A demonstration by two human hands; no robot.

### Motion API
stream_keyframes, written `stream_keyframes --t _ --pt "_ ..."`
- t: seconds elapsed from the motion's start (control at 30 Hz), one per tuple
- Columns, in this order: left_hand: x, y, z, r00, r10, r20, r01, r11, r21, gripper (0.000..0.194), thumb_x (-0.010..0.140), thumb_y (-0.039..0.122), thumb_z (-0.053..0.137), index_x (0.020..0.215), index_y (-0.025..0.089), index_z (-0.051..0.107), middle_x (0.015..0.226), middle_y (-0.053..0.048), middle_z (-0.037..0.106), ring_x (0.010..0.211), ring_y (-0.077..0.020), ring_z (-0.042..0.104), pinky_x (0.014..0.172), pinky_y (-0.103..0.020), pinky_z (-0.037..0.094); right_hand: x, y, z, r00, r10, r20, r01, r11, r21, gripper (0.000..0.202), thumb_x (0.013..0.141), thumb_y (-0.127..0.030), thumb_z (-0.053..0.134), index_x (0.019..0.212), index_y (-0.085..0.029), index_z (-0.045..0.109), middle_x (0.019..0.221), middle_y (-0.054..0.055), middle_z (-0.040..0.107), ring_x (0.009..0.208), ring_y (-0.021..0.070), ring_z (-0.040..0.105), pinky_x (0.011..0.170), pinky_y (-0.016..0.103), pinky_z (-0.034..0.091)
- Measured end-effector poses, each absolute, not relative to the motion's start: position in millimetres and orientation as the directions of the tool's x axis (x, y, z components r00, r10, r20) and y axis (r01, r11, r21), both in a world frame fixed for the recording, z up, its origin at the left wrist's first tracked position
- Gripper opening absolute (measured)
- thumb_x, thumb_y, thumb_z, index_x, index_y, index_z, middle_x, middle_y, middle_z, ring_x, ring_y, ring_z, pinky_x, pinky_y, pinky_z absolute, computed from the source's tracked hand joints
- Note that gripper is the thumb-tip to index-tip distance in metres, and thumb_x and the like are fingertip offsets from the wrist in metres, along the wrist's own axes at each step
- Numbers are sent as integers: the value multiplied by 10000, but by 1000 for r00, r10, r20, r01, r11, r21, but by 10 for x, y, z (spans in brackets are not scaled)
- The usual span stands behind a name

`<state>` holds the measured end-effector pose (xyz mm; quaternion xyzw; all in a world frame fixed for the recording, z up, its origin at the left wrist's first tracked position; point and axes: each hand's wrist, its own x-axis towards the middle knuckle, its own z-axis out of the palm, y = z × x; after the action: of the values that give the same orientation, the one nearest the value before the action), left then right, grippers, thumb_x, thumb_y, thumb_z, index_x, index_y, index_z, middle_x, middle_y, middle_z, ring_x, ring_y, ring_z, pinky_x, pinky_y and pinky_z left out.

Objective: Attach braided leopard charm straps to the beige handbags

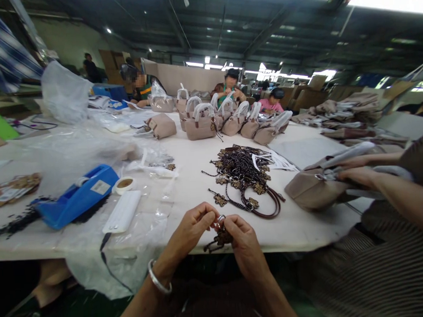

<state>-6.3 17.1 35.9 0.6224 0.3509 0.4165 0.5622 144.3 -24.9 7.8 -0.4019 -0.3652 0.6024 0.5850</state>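
Both my hands meet over the front edge of the white table [184,178]. A dark braided bag charm [222,234] with a metal ring at its top hangs between them. My left hand [199,221] pinches near the ring, and my right hand [240,233] grips the charm from the other side. The dangling cord ends are dark and partly covered by fingers. Just beyond lies a heap of similar charms [241,164] with brown flower-shaped pieces. A brown strap loop [277,202] rests at the heap's near right side.
Left of my hands are a blue tape dispenser [78,194], a tape roll [125,184], a white power bank [122,211] and plastic sheeting [154,207]. Beige handbags [200,127] stand at the back. At right, a co-worker's hands [359,173] hold another handbag [311,189].
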Motion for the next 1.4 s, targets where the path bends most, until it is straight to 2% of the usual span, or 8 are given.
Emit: stream_keyframes --t 0.17,0.37,0.53,0.87,1.1,1.23,1.3,1.4 --pt "-21 183 297 447 891 80 54 -117 992 223 848 356 593 751 156 570 669 36 519 642 -109 459 599 -223 374 1424 -231 56 146 987 -68 -357 -12 -934 267 782 -416 742 812 -172 638 713 -15 592 646 112 520 596 221 427" --pt "-32 198 263 433 901 27 28 -43 999 260 856 394 565 744 159 550 667 40 505 638 -110 452 601 -225 371 1426 -253 75 27 997 -70 -400 -53 -915 292 842 -447 666 793 -162 633 747 13 617 690 130 511 647 251 423" --pt "-68 184 271 423 906 26 31 -43 999 244 852 365 562 717 164 530 639 53 468 604 -98 420 568 -216 341 1405 -245 73 8 998 -68 -372 -61 -926 223 802 -378 717 799 -167 647 784 17 635 751 150 533 715 274 427" --pt "-104 100 456 304 936 179 254 -261 931 229 874 340 516 707 186 540 663 24 538 626 -125 491 565 -220 388 1343 -253 58 27 998 -61 -440 -43 -897 235 755 -371 774 737 -174 647 738 -8 614 719 131 508 720 262 411" --pt "-21 112 335 358 917 176 84 -219 972 224 875 399 549 835 181 579 706 14 595 657 -137 553 615 -234 452 1275 -219 86 206 979 1 -483 102 -870 264 726 -406 790 717 -183 649 761 -3 637 756 151 529 753 284 425" --pt "46 193 137 397 909 131 -74 -110 991 292 828 459 594 758 189 511 612 50 511 565 -118 497 540 -224 424 1219 -215 77 283 959 2 -507 152 -849 281 710 -411 801 700 -187 632 752 -1 633 762 156 535 744 282 428" --pt "66 214 102 394 911 120 -57 -106 993 305 795 466 618 723 192 505 597 55 496 552 -119 486 525 -224 416 1193 -213 52 290 957 -17 -553 153 -819 310 695 -411 812 660 -187 601 738 1 627 754 158 539 732 281 428" --pt "65 194 140 369 918 146 106 -198 974 275 782 441 630 696 193 548 624 32 551 609 -148 535 580 -245 449 1170 -217 23 276 960 -44 -615 141 -776 321 687 -395 818 635 -185 581 705 1 611 711 152 532 693 277 422"
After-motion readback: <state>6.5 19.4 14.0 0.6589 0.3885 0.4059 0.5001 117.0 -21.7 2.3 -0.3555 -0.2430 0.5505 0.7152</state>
